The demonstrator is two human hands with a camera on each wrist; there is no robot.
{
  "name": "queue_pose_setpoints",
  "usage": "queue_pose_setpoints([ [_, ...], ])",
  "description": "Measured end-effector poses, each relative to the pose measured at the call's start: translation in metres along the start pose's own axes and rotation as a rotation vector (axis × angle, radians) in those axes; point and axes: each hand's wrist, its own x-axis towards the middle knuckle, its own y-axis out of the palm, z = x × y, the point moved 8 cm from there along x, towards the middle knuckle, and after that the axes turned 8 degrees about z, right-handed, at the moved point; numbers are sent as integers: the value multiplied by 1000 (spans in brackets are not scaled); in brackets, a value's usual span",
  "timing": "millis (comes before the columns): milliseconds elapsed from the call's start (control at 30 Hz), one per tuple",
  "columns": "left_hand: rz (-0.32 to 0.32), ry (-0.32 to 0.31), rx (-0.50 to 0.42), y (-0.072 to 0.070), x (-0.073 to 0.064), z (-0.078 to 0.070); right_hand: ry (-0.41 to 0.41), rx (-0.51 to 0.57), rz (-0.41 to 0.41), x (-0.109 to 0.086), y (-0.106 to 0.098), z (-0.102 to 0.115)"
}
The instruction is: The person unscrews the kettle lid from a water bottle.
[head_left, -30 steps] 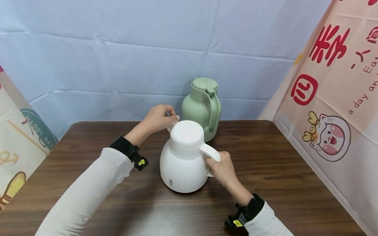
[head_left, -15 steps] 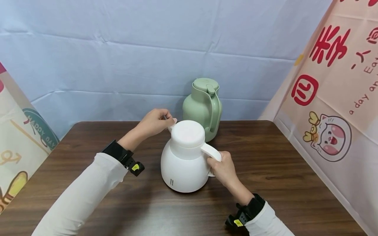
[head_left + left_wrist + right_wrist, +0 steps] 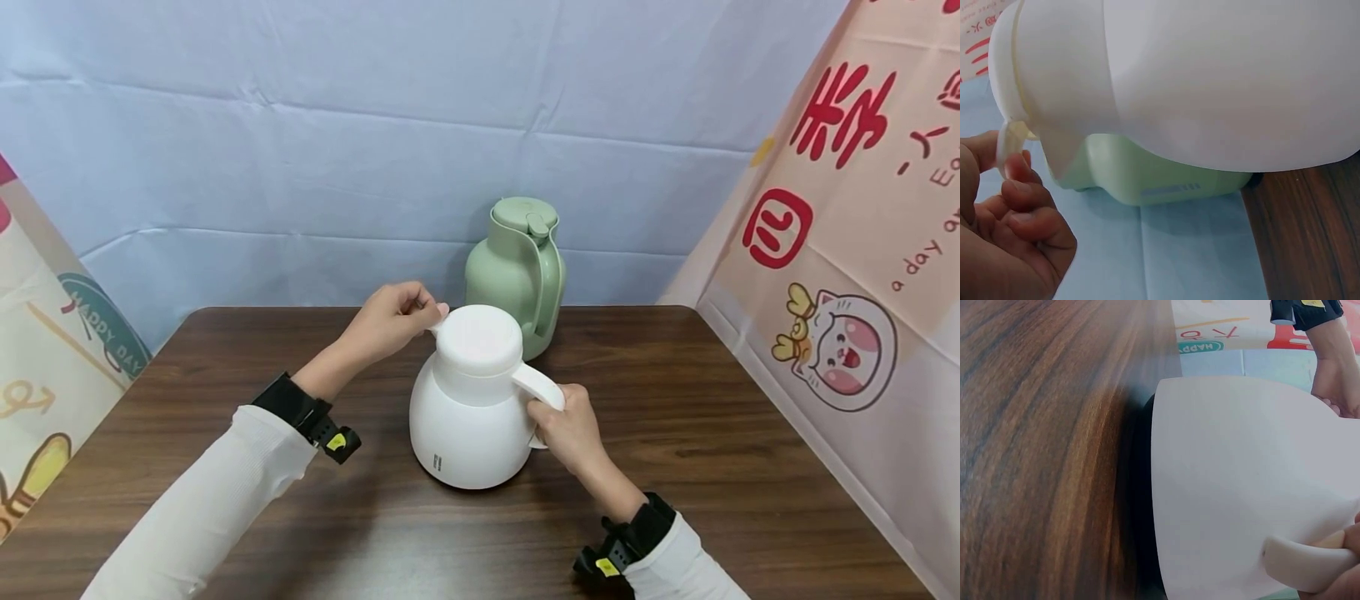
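A white thermos jug (image 3: pixel 468 437) with a round lid (image 3: pixel 480 333) stands upright on the table. My left hand (image 3: pixel 390 325) is at its spout side; in the left wrist view the thumb and a finger pinch a small white flap (image 3: pixel 1010 149) at the lid's rim, while the other fingers curl in. On the opposite side, my right hand (image 3: pixel 573 429) grips the jug's white handle (image 3: pixel 538 386). The right wrist view shows only part of those fingers, behind the lower end of the handle.
Just behind the white jug, near the table's back edge, stands a green thermos jug (image 3: pixel 502 283) with its handle facing front right. The dark wooden table (image 3: pixel 675 383) meets a pale blue cloth (image 3: pixel 337 167) behind and a printed cloth (image 3: pixel 832 275) at the right.
The left hand has sunk slightly and shifted a little left and nearer, and the flap it pinches looks lower. The right hand and both jugs have kept their places.
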Motion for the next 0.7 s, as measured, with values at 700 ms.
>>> queue_pose_setpoints([
  [700,13,109,-178,0,-20,4,1,4,-3,4,-2,-12],
])
